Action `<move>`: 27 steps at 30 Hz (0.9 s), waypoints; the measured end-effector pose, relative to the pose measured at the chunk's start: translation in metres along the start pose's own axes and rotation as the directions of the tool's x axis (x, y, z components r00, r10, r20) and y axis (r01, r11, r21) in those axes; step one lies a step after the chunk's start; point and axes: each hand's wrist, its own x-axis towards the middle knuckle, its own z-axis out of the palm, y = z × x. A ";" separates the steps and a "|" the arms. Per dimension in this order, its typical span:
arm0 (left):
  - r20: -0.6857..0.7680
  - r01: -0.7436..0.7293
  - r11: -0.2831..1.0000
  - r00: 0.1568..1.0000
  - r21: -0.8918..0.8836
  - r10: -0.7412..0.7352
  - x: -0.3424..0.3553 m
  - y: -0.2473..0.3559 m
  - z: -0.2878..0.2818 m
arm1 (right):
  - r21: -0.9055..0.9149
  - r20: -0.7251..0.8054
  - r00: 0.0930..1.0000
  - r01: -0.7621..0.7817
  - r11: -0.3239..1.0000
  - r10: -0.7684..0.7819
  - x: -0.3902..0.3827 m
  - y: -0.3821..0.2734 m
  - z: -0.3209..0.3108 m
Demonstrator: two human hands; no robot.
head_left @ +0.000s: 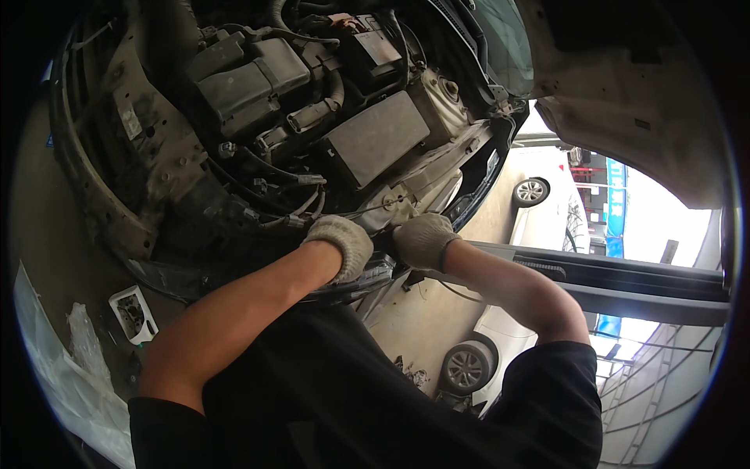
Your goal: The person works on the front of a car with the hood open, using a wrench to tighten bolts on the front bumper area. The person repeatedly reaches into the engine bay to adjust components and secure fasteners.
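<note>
Both hands wear light knitted gloves and work at the front corner of a car's engine bay. My left hand (341,245) bends down over the front edge, close beside a wiring harness (308,195) with loose connectors; its fingers are hidden below the glove's back. Just to the right, my right hand (424,241) is curled closed against the metal corner bracket (394,205). Whatever it grips is out of sight. A thin dark rod or cable crosses the bracket between the hands. Below them sits a dark, glossy front trim piece (375,270).
A rectangular black box cover (379,137) lies beyond my hands, near an engine cover (254,82) and a battery (375,51). The raised hood (633,117) stands at right. A white tray of small parts (133,315) is at lower left. White cars (508,344) stand at right.
</note>
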 end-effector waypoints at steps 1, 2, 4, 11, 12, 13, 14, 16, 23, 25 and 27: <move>0.011 0.003 1.000 1.000 -0.003 -0.003 0.001 0.000 0.000 | -0.054 0.030 0.999 -0.031 0.998 0.033 -0.001 -0.001 -0.005; 0.004 0.005 1.000 1.000 -0.011 -0.005 0.002 0.000 0.001 | -0.108 0.058 0.996 -0.060 0.992 0.067 -0.001 -0.002 -0.010; -0.015 0.018 0.999 1.000 -0.030 -0.018 0.004 -0.003 0.004 | -0.091 0.032 0.999 -0.040 0.995 0.044 0.000 0.002 -0.013; 0.005 -0.007 0.999 1.000 -0.042 0.007 0.002 -0.002 -0.001 | 0.169 -0.273 0.933 0.288 0.943 -0.236 0.004 0.035 0.045; 0.006 -0.001 0.999 1.000 -0.048 0.002 0.001 -0.003 -0.002 | 0.210 -0.272 0.939 0.272 0.939 -0.211 0.004 0.034 0.045; 0.007 0.005 0.999 1.000 -0.053 -0.004 0.000 -0.003 -0.001 | 0.252 -0.270 0.944 0.257 0.933 -0.187 0.004 0.032 0.044; 0.002 0.007 0.999 1.000 -0.052 -0.007 0.000 -0.004 -0.001 | 0.292 -0.267 0.950 0.241 0.926 -0.163 0.005 0.032 0.042; -0.003 -0.007 0.999 1.000 -0.047 0.007 0.003 -0.002 0.001 | 0.218 -0.295 0.882 0.437 0.872 -0.368 0.019 0.047 0.061; 0.033 -0.013 0.998 0.999 -0.056 0.015 -0.008 -0.003 -0.013 | 0.903 0.412 0.908 -0.397 0.162 -0.073 0.015 0.038 0.026; 0.036 -0.009 0.997 0.999 -0.076 0.012 -0.007 -0.003 -0.012 | 0.902 0.423 0.903 -0.427 -0.054 -0.077 0.009 0.033 0.030; 0.035 -0.013 0.996 0.999 -0.088 0.016 -0.004 -0.004 -0.011 | 0.932 0.350 0.933 -0.356 -0.073 -0.086 0.004 0.026 0.038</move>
